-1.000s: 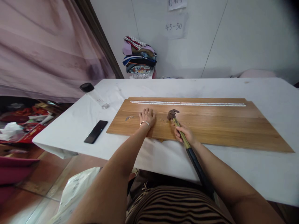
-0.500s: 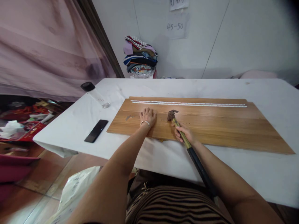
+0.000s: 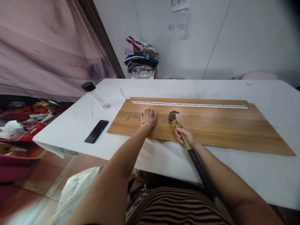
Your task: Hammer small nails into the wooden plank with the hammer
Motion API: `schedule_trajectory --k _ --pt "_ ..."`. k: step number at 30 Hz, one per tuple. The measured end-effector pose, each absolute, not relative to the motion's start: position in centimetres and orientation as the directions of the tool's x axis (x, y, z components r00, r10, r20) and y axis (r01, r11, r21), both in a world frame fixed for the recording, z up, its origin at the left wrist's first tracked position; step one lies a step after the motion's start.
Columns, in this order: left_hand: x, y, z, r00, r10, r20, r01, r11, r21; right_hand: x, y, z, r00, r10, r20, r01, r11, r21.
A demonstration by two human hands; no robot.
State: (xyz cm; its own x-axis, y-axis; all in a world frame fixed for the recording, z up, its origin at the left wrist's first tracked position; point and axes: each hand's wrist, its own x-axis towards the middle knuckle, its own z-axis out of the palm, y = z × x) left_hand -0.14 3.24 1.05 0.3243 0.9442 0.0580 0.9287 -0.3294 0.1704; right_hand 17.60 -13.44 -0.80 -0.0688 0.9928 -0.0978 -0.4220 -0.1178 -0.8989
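Note:
A wide wooden board point(image 3: 225, 131) lies flat across the table. My left hand point(image 3: 148, 117) rests on it, fingers spread and pressed to the wood. To the left of that hand is a small bunch of nails point(image 3: 130, 117). My right hand point(image 3: 185, 134) is wrapped around the yellow upper handle of a claw hammer point(image 3: 192, 151), whose rusty head is at or just over the board. A row of small dark dots, which may be nail heads or holes, runs along the board on both sides of the hammer head. Whatever lies under the head is hidden.
Two white printed strips point(image 3: 187, 105) lie along the board's far edge. On the white table point(image 3: 77, 120) are a black phone point(image 3: 96, 131) and a clear bottle point(image 3: 96, 95) with a black lid. Folded clothes point(image 3: 141, 59) are stacked against the wall behind.

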Motion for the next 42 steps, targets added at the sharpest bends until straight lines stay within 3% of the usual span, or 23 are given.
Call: schedule_trajectory --k 42 --pt "-0.16 3.40 0.76 0.320 0.946 0.055 0.925 -0.325 0.200 17.76 -13.58 -0.74 -0.049 0.994 -0.096 -0.410 -0.108 -0.905"
